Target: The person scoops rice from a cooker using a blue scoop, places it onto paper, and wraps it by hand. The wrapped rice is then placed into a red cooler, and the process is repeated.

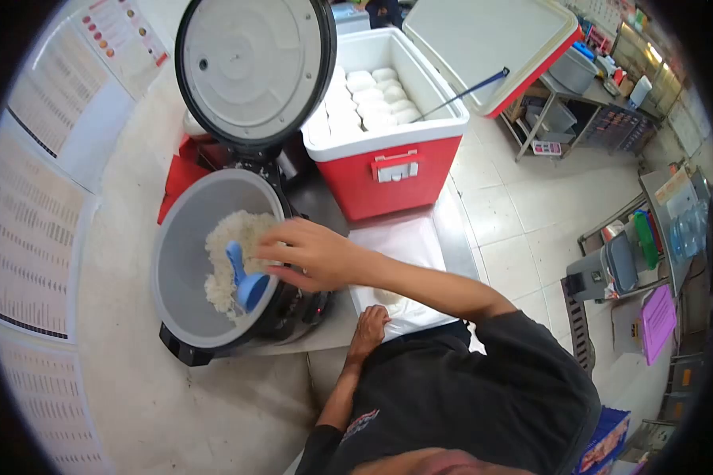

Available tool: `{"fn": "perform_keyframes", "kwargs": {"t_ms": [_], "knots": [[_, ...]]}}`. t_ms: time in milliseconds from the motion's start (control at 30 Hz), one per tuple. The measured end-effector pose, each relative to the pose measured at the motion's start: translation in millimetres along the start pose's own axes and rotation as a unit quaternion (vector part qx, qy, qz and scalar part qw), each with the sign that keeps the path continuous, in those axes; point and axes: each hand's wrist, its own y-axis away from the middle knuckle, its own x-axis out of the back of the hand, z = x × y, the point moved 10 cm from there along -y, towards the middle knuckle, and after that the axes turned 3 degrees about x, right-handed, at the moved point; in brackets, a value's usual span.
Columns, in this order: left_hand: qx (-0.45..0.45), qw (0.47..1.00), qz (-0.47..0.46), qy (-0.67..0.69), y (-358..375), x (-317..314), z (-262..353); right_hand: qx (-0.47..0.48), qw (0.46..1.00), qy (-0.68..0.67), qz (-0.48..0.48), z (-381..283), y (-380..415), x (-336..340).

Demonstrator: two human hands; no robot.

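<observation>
My right hand [313, 253] reaches across to the rim of a large rice cooker [178, 261], its fingers apart and slightly blurred. Just beyond the fingertips, a blue scoop [252, 291] lies on the white cooked rice [220, 281], its handle pointing away from me. No grip on the scoop is visible. Close to my body, my left hand [368, 331] has its fingers curled at the near edge of a white wrapping sheet [408, 247]. A small pale clump [388, 296], apparently rice, sits on the sheet, partly hidden under my right forearm.
The cooker's lid [253, 67] stands raised. Behind the sheet, a red cooler [396, 182] holds several white wrapped packets [372, 96]; its lid [491, 47] is tilted open with a dark blue-handled utensil [467, 91] across the rim. Shelves [586, 119] stand on the right.
</observation>
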Motion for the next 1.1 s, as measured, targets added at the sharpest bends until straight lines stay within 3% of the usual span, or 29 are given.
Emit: {"fn": "perform_keyframes", "kwargs": {"t_ms": [100, 167, 233, 367, 400, 433, 500, 567, 633, 767, 833, 900, 933, 967, 1033, 1067, 1100], "knots": [[0.037, 0.998, -0.018, 0.051, -11, 8, -6, -0.112, 0.994, -0.007, -0.008, 17, 88, 25], [0.079, 0.994, -0.01, 0.07, -22, 22, -7, -0.227, 0.964, 0.021, -0.139, 35, 185, 17], [0.112, 0.985, -0.039, 0.128, -30, 25, -15, -0.26, 0.932, 0.11, -0.225, 27, 253, 26], [0.082, 0.984, -0.025, 0.156, -35, 23, -30, -0.385, 0.868, 0.123, -0.29, 45, 366, 44], [0.112, 0.982, -0.044, 0.146, -35, 23, -32, -0.427, 0.849, 0.1, -0.295, 49, 388, 43], [0.147, 0.977, -0.067, 0.136, -34, 23, -33, -0.466, 0.843, 0.101, -0.25, 51, 395, 50], [0.045, 0.995, -0.012, 0.091, -33, 44, -5, -0.51, 0.826, 0.118, -0.208, 51, 397, 60], [-0.064, 0.997, 0.035, -0.026, -20, 48, 16, -0.497, 0.84, 0.074, -0.206, 52, 398, 58], [-0.079, 0.996, -0.006, -0.046, -6, 27, 2, -0.488, 0.849, 0.069, -0.191, 47, 387, 62], [-0.013, 0.999, -0.019, 0.036, 15, 24, -18, -0.52, 0.827, 0.027, -0.214, 34, 399, 61], [0.098, 0.983, -0.028, 0.15, 13, 39, -19, -0.52, 0.827, 0.014, -0.215, 20, 399, 61], [0.151, 0.966, 0.016, 0.209, 15, 38, -28, -0.606, 0.787, -0.022, -0.11, 17, 408, 77], [0.198, 0.942, 0.055, 0.264, 15, 39, -37, -0.6, 0.797, -0.021, -0.067, 22, 416, 79], [0.2, 0.942, 0.055, 0.264, 10, 35, -37, -0.601, 0.796, -0.022, -0.068, 27, 421, 73], [0.255, 0.948, 0.119, 0.151, -3, 43, -46, -0.644, 0.763, 0.033, 0.054, 41, 432, 83], [0.277, 0.943, 0.116, 0.141, -10, 38, -52, -0.687, 0.725, 0.012, 0.045, 52, 444, 78], [0.277, 0.943, 0.112, 0.144, -11, 30, -57, -0.689, 0.723, 0.015, 0.045, 54, 450, 76]]}}
